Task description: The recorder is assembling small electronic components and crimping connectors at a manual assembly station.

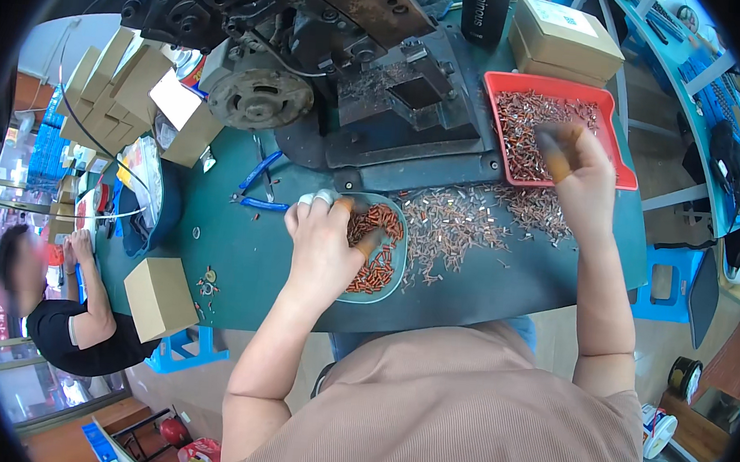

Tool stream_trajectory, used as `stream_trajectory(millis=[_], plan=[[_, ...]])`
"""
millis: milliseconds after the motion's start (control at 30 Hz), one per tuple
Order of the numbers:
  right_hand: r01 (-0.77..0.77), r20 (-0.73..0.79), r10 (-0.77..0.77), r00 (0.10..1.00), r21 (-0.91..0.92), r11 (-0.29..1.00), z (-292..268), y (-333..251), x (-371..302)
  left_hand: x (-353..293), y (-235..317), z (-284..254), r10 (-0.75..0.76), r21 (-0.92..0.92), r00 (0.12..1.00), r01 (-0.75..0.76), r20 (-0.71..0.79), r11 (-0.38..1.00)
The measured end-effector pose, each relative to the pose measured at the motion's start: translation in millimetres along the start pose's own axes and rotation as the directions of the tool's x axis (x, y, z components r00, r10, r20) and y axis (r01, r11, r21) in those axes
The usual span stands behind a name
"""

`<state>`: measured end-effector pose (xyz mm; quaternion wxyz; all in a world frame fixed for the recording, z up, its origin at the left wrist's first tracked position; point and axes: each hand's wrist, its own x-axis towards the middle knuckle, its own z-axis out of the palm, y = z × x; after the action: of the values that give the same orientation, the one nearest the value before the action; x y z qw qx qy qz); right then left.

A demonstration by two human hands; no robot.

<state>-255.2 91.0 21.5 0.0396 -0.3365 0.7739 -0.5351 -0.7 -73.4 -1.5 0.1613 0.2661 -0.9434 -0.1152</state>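
Note:
My left hand (324,249) is over a pale green round bowl (399,263) of small copper-coloured cylindrical pieces (375,276). Its fingers bend over the bowl, with thumb and forefinger apart; white and orange coverings show on the fingers. My right hand (582,173) reaches over a red tray (620,154) heaped with small reddish and silvery metal pieces (523,134). Orange shows on its thumb, and its dark fingertips are smeared by motion, so any piece in them is hidden. Loose metal pieces (456,233) lie scattered between bowl and tray.
A dark, heavy machine (404,105) stands at the back of the green table (296,312). Blue-handled pliers (261,172) lie left of the bowl. Cardboard boxes (564,38) stand behind the tray, another box (159,298) at the left edge. A person (72,313) sits at far left.

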Motion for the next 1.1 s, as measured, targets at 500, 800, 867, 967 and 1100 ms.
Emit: stream_trajectory(millis=[500,800,867,967,1100], plan=[[-0.128,0.618,-0.037,0.785,0.219,0.967,69,-43,-55,-21,3,-12,0.112,-0.017,0.954,-0.122,-0.28,0.992],[-0.824,0.859,0.199,0.472,0.349,0.447,92,-48,-63,-20,18,-8,-0.024,-0.356,0.958,-0.083,-0.285,0.931],[-0.812,0.83,0.206,0.518,0.401,0.425,92,-47,-63,-18,22,-11,-0.003,-0.329,0.965,-0.086,-0.261,0.94],[-0.8,0.8,0.238,0.55,0.425,0.423,86,-47,-62,-14,28,-14,0.099,-0.295,0.951,-0.189,-0.295,0.937],[-0.629,0.715,0.126,0.688,0.5,0.596,76,-42,-65,-8,26,-11,0.045,-0.444,0.976,-0.139,-0.215,0.885]])
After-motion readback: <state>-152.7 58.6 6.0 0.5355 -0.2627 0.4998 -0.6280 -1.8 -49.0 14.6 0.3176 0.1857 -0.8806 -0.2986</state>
